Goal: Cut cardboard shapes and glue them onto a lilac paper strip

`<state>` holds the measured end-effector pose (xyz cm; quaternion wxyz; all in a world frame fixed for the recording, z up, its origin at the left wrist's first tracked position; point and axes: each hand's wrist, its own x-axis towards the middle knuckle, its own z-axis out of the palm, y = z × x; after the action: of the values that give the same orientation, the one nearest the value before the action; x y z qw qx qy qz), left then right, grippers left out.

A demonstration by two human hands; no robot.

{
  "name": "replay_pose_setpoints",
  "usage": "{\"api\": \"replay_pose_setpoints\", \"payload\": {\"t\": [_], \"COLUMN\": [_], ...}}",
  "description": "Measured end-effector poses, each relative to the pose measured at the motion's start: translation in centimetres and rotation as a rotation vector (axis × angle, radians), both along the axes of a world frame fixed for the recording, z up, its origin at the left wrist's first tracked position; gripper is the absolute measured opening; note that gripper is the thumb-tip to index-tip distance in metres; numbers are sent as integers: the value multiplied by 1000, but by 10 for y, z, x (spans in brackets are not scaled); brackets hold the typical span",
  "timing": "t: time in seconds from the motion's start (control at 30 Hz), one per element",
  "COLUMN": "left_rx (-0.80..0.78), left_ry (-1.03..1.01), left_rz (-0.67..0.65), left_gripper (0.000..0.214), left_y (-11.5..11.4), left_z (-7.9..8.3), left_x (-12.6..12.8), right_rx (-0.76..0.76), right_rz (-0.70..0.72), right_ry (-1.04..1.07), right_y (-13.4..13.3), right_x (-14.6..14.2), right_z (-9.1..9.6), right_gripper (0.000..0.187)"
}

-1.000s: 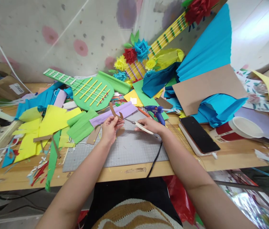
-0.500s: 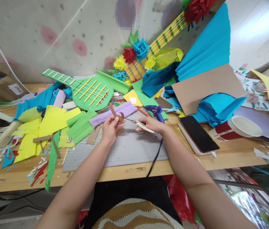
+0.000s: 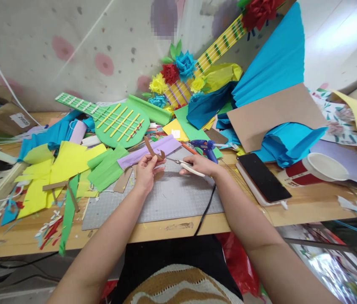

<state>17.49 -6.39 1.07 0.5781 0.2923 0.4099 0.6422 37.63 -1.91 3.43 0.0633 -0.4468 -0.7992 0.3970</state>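
Note:
Between the fingers of my left hand (image 3: 147,172) is a piece of brown cardboard (image 3: 149,146), with a strip standing up and a curled end at the fingertips. My right hand (image 3: 200,164) is closed round the white handles of a pair of scissors (image 3: 191,168). Their blades point left and meet the cardboard at my left fingertips; whether they are apart is too small to tell. Both hands are over a grey cutting mat (image 3: 178,202). Just behind them lie a strip of purple crepe paper (image 3: 137,156) and a blue glue gun (image 3: 204,145).
A green paper lute (image 3: 118,126) and a yellow flowered guitar (image 3: 178,93) stand at the back. Yellow paper (image 3: 67,162) and green paper (image 3: 107,169) lie left. To the right are a black phone (image 3: 263,177), a paper cup (image 3: 316,171) and blue crepe paper (image 3: 276,63).
The view has shifted very slightly. My hands, the scissors and the cardboard look nearly the same as before.

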Motion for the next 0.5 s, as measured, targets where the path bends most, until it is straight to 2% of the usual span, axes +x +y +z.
{"api": "replay_pose_setpoints", "payload": {"t": [0.23, 0.5], "left_rx": [-43, -55], "left_ry": [-26, -17], "left_rz": [17, 20], "left_gripper": [29, 29], "left_y": [1, 1], "left_z": [1, -1], "left_x": [0, 0], "right_rx": [37, 94], "right_rz": [-21, -42], "right_ry": [10, -25], "right_y": [0, -1], "right_x": [-2, -4], "right_z": [-4, 2], "right_gripper": [48, 46]}}
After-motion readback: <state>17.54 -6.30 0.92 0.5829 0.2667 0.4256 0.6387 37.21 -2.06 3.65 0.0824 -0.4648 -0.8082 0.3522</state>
